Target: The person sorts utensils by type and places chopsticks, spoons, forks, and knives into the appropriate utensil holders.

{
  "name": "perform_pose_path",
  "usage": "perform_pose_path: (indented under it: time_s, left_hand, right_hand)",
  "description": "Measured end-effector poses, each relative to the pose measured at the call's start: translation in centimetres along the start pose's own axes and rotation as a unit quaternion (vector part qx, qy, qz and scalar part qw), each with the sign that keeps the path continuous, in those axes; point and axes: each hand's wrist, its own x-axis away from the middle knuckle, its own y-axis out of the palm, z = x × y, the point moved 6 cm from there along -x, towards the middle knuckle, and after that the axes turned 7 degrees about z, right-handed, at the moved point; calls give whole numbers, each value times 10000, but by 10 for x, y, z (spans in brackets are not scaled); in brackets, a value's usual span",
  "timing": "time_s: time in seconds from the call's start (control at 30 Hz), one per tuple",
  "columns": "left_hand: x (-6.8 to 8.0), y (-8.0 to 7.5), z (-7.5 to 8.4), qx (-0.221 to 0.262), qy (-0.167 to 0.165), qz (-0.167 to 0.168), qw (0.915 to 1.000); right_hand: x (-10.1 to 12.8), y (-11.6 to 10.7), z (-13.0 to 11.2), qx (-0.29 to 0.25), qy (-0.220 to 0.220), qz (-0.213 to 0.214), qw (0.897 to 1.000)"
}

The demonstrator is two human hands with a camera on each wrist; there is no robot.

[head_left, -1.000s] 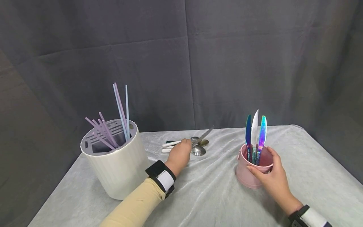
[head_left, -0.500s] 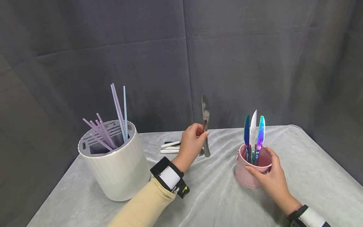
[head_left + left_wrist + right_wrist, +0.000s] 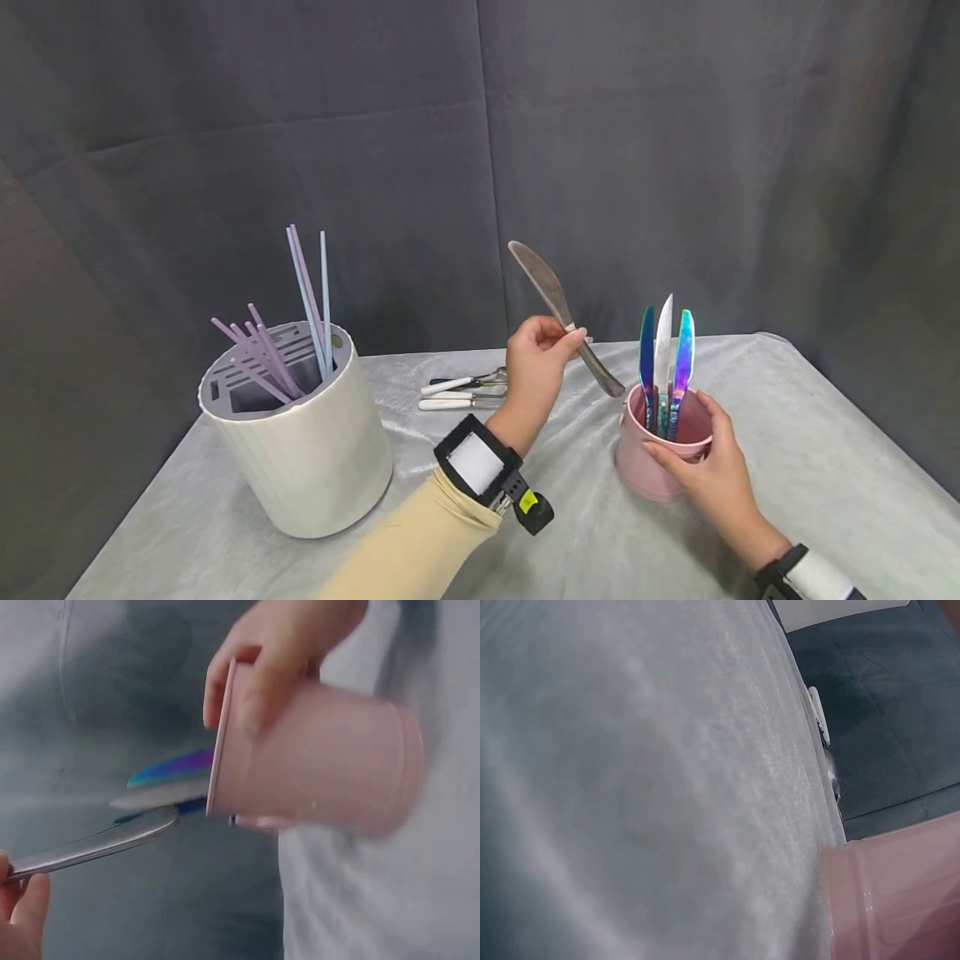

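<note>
My left hand [image 3: 542, 360] pinches a plain steel table knife [image 3: 557, 302] by its middle, raised above the table. The blade points up and to the left, and the handle end [image 3: 609, 386] hangs just left of the pink cup's rim. The left wrist view shows that handle end [image 3: 112, 838] close to the cup's mouth. My right hand [image 3: 708, 467] grips the pink cup [image 3: 652, 467] from its near right side. Three knives, blue, white and iridescent [image 3: 663, 354], stand blade-up in the cup. In the right wrist view only the cup's wall [image 3: 900, 900] shows.
A white round cutlery holder [image 3: 300, 450] with a slotted grey top stands at the left, holding purple and blue chopsticks [image 3: 288, 325]. White-handled cutlery [image 3: 457, 393] lies on the grey cloth-covered table [image 3: 570, 533] behind my left hand. A dark curtain hangs behind.
My left hand picked the steel knife off the pile, raised it upright, then carried it right and tilted it so its handle end is near the pink cup. The right hand stayed on the cup.
</note>
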Motion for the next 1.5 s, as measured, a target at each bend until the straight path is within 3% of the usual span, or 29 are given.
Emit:
perform_pose_path:
  time_s: [0.17,0.37,0.53,0.77,1.03,1.2,1.5]
  left_hand:
    - [10,18,-9,338,-3,-114,9994]
    - [20,29,-17,-65,-90,-194,9997]
    - [24,32,-33,-489,-306,-227,9981]
    - [32,37,-54,-651,-651,-259,9954]
    - [33,43,-59,-1208,-387,-201,9917]
    - [34,44,-64,-1515,-490,-202,9870]
    - [37,49,-73,-1067,-559,-18,9927]
  right_hand:
    - [2,-1,0,-42,-50,67,10000]
    - [1,-1,0,110,10,41,9999]
    - [0,0,1,141,8,10,9999]
    - [1,-1,1,206,18,7,9998]
    - [2,-1,0,163,21,19,9999]
    - [2,0,-1,227,92,-40,9997]
    - [2,-1,-1,185,-10,45,9998]
